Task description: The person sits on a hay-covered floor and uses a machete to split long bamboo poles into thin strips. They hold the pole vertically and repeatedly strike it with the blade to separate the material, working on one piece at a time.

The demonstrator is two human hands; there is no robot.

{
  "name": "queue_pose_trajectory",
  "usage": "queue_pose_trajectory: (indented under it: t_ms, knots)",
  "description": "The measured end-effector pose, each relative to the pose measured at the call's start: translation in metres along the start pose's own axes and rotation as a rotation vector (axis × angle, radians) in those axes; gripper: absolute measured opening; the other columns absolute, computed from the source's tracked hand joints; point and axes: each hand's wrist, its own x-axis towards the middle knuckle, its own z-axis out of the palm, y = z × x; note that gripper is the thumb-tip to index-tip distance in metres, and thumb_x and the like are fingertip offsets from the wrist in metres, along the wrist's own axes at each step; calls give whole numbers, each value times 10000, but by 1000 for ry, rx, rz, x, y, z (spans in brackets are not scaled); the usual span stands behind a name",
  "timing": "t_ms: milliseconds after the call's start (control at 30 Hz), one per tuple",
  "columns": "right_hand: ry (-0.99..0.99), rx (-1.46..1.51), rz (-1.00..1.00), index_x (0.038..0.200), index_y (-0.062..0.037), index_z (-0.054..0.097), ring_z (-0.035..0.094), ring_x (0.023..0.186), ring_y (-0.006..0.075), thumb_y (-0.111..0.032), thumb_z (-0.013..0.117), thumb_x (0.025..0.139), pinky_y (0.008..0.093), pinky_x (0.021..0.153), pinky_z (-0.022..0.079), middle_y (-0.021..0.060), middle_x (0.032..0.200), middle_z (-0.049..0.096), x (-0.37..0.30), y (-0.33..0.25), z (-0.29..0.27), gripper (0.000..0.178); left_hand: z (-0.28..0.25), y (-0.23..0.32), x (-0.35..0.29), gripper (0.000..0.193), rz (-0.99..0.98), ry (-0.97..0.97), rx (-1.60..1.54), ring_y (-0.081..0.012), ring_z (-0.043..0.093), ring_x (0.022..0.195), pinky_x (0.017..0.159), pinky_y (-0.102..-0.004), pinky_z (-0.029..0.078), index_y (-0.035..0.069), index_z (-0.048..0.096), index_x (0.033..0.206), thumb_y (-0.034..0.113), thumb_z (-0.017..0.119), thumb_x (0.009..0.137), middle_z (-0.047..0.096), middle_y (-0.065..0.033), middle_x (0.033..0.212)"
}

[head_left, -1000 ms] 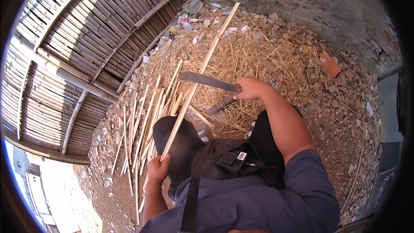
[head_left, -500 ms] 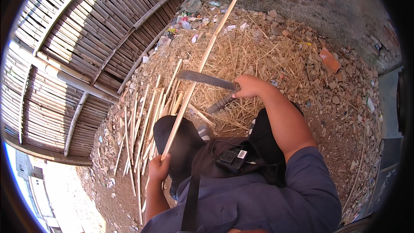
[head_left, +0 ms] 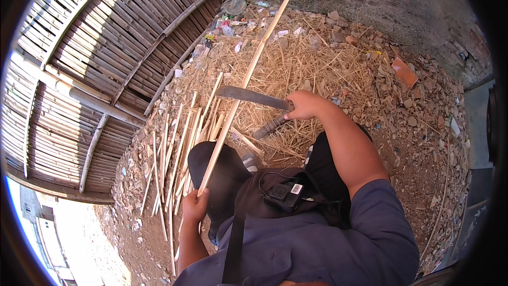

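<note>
My left hand (head_left: 195, 205) is closed around the near end of a long, pale bamboo strip (head_left: 246, 77), which slants up and away over my left knee. In my right hand (head_left: 304, 105) is the handle of a machete (head_left: 248, 95), its dark broad blade pointing left and crossing the strip around its middle. The fingers wrap the handle, mostly hiding it. Below the blade, a dark ridged rod-like piece (head_left: 271, 126) lies over the straw near my right hand. Several more bamboo strips (head_left: 177, 151) lie in a loose bundle beside my left leg.
A bamboo slat wall (head_left: 100, 58) rises on the left, and a brick wall (head_left: 381, 0) closes the far side. Straw-like shavings (head_left: 312, 58), rubble and litter cover the ground, with an orange tile piece (head_left: 405, 72) at right. A black device (head_left: 284, 194) rests on my lap.
The machete blade has shifted very slightly to the left along with my right hand. My left hand and the strip stay almost where they were.
</note>
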Motion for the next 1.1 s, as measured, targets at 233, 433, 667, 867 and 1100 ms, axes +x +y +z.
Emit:
queue_pose_trajectory:
  t_ms: [233,433,667,867,1100]
  knots:
    - [-35,6,7,1050,-35,688,672,905,321,-402,808,784,419,785,512,165,924,685,1,0,-1,469,0,4,-2,514,27,15,-4,-173,590,559,553,-377,460,-23,684,781,470,673,928,610,-113,587]
    - [-40,11,18,1040,-32,681,671,890,309,-392,803,795,417,772,508,157,903,679,-1,-2,-1,453,-1,5,-2,510,10,6,0,-153,578,556,545,-363,453,-20,678,770,465,675,929,602,-101,581]
    - [-55,35,21,1040,-33,678,670,877,305,-392,799,800,417,764,508,156,894,675,-3,-5,-4,449,0,1,-1,494,32,12,-20,-144,570,556,545,-356,452,-18,684,783,453,675,933,598,-88,578]
    - [-59,38,32,1034,-34,677,667,871,305,-381,799,801,418,758,505,152,888,671,-4,-7,-5,435,-2,8,-3,471,40,19,1,-147,583,557,544,-353,453,-20,702,812,434,674,935,613,-90,584]
    - [-48,23,9,1039,-39,674,664,880,304,-377,794,808,419,761,502,150,895,668,0,-2,-1,427,-1,10,-3,461,44,29,-11,-155,588,547,538,-356,452,-18,709,818,427,672,933,611,-91,577]
